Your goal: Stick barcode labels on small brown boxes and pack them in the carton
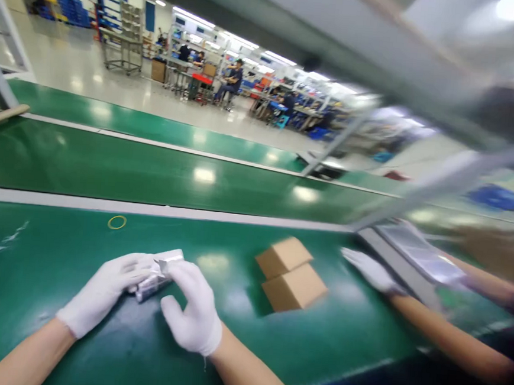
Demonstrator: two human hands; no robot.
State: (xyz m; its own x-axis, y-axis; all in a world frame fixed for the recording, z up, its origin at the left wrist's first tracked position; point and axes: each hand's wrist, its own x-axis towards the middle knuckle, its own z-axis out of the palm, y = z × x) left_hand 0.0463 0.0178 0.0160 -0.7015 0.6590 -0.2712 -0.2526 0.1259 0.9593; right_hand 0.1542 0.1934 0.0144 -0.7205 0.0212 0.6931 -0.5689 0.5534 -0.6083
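Both my hands wear white gloves and meet over a small silvery foil packet [158,274] lying on the green bench top [53,295]. My left hand [105,290] curls round the packet's left end. My right hand [194,312] pinches its right end with thumb and fingers. Part of the packet is hidden under the fingers.
Two small brown cardboard boxes [293,273] sit side by side to the right of my hands. A co-worker's gloved hand [369,269] and bare forearms reach in from the right, beside a silvery sheet [421,253]. A yellow rubber band [116,222] lies near the bench's far edge.
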